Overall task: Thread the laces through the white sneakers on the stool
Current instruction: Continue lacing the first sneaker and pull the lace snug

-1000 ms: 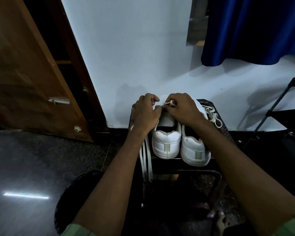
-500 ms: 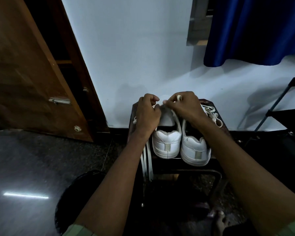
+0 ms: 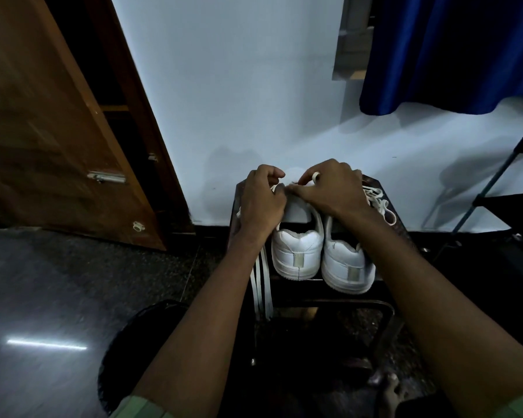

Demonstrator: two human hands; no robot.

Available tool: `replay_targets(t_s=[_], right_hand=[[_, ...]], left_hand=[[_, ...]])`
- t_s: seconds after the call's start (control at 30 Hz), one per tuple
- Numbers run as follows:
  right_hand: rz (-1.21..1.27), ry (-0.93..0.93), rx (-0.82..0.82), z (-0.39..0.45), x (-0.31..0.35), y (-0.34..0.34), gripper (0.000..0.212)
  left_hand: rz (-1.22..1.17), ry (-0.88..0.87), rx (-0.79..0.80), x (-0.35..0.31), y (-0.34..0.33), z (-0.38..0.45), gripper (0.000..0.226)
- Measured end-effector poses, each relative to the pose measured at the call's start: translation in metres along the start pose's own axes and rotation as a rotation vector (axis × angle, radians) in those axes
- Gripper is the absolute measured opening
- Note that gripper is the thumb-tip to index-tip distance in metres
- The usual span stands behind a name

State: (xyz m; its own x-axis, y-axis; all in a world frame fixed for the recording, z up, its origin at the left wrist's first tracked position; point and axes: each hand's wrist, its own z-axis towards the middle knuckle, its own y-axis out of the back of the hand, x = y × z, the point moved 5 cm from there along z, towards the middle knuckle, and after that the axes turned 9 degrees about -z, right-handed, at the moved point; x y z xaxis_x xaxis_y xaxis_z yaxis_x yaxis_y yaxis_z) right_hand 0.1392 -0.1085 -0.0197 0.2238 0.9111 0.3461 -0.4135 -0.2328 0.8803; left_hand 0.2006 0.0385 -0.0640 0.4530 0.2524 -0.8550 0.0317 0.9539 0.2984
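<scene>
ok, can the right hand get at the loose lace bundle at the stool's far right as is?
Probably yes: the lace bundle lies uncovered beside the right hand, though that hand is pinching a lace now.

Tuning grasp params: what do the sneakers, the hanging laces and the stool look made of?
Sneakers: smooth white leather or synthetic, matte, stitched heel panels. Hanging laces: flat woven fabric, drooping limply off the edge. Stool: dark tubular frame, probably metal; seat material unclear.

Dim, bluish light. The wall (image 3: 239, 86) above the grip is the brightest area; a streak of glare lies on the floor (image 3: 46, 344) lower left. Soft shadows fall on the wall at right. Wide-angle bending curves the door (image 3: 43, 131).
</scene>
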Motion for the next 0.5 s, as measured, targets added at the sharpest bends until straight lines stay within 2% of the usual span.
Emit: replay_targets(t_s=[0.07,0.13,0.23,0.3,0.4,0.47,0.5], right_hand=[[-0.116,-0.008,-0.058,-0.001,0.006,0.007,0.014],[-0.195,-0.014,-0.079,0.0,0.007,0.011,0.012],[-0.135,-0.024,-0.052,0.004,0.002,0.004,0.008],[0.172,-0.023,0.028,0.005,-0.001,-0.002,0.011],[0.907,-0.108,0.106,0.009,-0.011,0.003,0.02],[1.156,-0.166,0.14,0.01,-0.018,0.013,0.02],[1.152,-0.177,0.152,0.009,-0.02,0.016,0.017]], left_hand=[[0.013,-0.007,0.01,0.0,0.0,0.0,0.024],[0.029,-0.014,0.019,0.0,-0.001,0.001,0.023],[0.035,-0.021,0.02,0.001,-0.001,0.002,0.024],[0.037,-0.017,0.014,0.001,0.0,0.002,0.025],[0.049,-0.026,0.021,0.001,0.0,0.004,0.028],[0.057,-0.036,0.031,0.0,-0.001,0.004,0.029],[0.057,-0.044,0.035,0.0,-0.002,0.004,0.028]])
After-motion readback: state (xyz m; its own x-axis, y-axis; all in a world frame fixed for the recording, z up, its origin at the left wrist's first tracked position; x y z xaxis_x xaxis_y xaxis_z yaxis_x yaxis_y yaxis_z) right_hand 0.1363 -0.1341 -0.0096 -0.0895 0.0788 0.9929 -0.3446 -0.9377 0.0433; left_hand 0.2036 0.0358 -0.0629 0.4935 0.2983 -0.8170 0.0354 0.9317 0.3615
